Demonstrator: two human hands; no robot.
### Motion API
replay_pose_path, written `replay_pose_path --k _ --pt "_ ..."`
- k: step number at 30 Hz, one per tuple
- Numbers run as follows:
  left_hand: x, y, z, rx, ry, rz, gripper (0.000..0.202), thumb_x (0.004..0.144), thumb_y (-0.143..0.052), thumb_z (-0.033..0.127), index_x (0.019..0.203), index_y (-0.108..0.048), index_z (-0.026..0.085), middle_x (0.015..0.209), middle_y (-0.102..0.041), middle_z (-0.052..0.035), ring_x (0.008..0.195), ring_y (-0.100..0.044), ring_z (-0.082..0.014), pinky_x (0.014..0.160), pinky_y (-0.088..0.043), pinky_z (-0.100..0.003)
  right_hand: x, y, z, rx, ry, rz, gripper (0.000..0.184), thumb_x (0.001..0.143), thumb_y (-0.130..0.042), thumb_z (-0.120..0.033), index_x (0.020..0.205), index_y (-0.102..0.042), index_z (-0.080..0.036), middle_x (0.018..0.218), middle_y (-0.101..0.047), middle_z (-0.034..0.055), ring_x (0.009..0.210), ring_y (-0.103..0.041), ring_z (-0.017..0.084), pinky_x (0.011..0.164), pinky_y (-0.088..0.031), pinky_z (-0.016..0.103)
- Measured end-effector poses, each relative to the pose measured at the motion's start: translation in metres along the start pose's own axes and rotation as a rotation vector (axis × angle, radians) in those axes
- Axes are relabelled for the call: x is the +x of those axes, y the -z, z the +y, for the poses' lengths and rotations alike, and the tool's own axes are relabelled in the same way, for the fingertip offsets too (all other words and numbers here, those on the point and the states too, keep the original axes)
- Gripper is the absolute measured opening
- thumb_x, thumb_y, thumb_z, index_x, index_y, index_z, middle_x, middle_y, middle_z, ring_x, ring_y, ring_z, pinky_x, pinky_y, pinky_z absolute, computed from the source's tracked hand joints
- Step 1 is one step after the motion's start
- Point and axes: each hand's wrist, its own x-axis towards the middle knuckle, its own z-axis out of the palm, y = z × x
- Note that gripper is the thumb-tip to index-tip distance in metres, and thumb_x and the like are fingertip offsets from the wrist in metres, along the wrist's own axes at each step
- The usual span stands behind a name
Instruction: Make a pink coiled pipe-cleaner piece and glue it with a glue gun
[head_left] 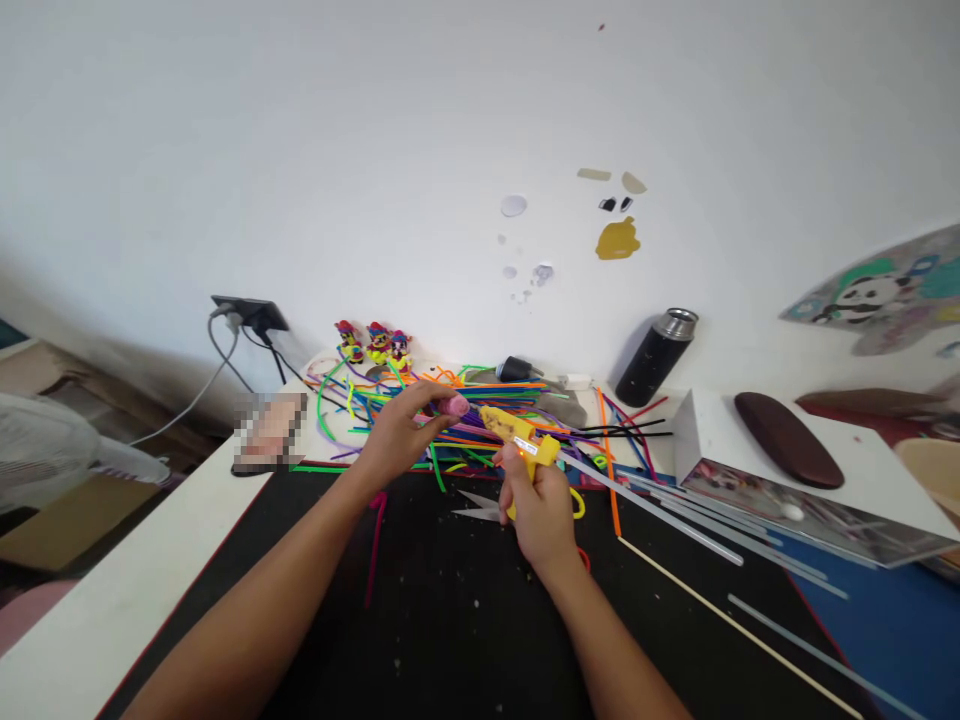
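My left hand (405, 430) is closed, pinching a small pink coiled piece (453, 404) between thumb and fingertips. Wrapped round the handle of a yellow hot glue gun (511, 428), my right hand (541, 500) holds it with the nozzle pointing left at the pink piece. Whether nozzle and piece touch, I cannot tell. A clear glue stick (652, 508) sticks out of the gun's back end. Under the right hand lie open scissors (477, 506), their handles partly hidden. A magenta pipe cleaner (373, 555) with a bent top rests on the black mat (435, 620).
Many coloured pipe cleaners (480, 392) are heaped behind my hands. Several small figures (379, 342) stand at the back left. To the right are a black flask (656, 358), a white box (806, 460) with a dark case (789, 440), loose glue sticks (795, 570) and a wooden stick (735, 625).
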Motion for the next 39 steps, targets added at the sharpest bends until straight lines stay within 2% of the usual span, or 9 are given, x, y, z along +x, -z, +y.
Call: replay_pose_path --k 8,13,18,24,39 --pt "-0.0008 0.0 -0.0017 0.015 0.025 -0.019 0.018 0.096 -0.071 0.036 0.11 -0.073 0.024 0.103 -0.076 -0.0055 0.093 -0.069 -0.0225 0.088 -0.056 -0.036 -0.0011 0.0001 0.0024 0.02 -0.008 -0.021 0.072 0.088 -0.053 -0.088 0.08 -0.068 -0.018 0.043 -0.05 -0.004 0.036 -0.051 0.013 0.039 -0.038 0.024" --pt "-0.0008 -0.0009 -0.0005 0.016 0.019 -0.034 0.017 0.096 -0.071 0.034 0.11 -0.073 0.024 0.105 -0.076 -0.0058 0.093 -0.069 -0.0221 0.088 -0.056 -0.036 -0.0014 0.0013 0.0011 -0.037 0.026 -0.021 0.072 0.092 -0.048 -0.087 0.064 -0.06 -0.021 0.041 -0.051 -0.001 0.036 -0.05 0.014 0.042 -0.04 0.025" --pt "-0.0013 -0.002 0.0027 0.021 -0.002 -0.035 0.016 0.098 -0.07 0.034 0.109 -0.073 0.024 0.102 -0.075 -0.0054 0.09 -0.068 -0.0215 0.084 -0.056 -0.034 -0.0011 0.0017 -0.0022 -0.019 0.003 -0.012 0.072 0.089 -0.051 -0.089 0.065 -0.06 -0.021 0.041 -0.051 -0.001 0.035 -0.05 0.014 0.04 -0.04 0.025" --pt "-0.0018 -0.0039 0.0024 0.011 -0.031 -0.027 0.014 0.097 -0.071 0.03 0.109 -0.073 0.024 0.101 -0.075 -0.0049 0.089 -0.067 -0.0207 0.083 -0.055 -0.033 -0.0015 0.0012 0.0007 -0.062 0.021 -0.031 0.076 0.093 -0.047 -0.087 0.053 -0.054 -0.022 0.04 -0.051 0.0011 0.036 -0.053 0.015 0.043 -0.041 0.026" --pt "-0.0021 -0.0038 0.0018 0.028 -0.067 -0.035 0.013 0.097 -0.071 0.026 0.11 -0.073 0.023 0.101 -0.074 -0.005 0.089 -0.067 -0.0202 0.082 -0.055 -0.032 -0.0001 0.0009 0.0036 -0.051 -0.005 -0.021 0.076 0.089 -0.047 -0.091 0.057 -0.054 -0.023 0.04 -0.05 -0.0001 0.034 -0.049 0.013 0.039 -0.038 0.024"
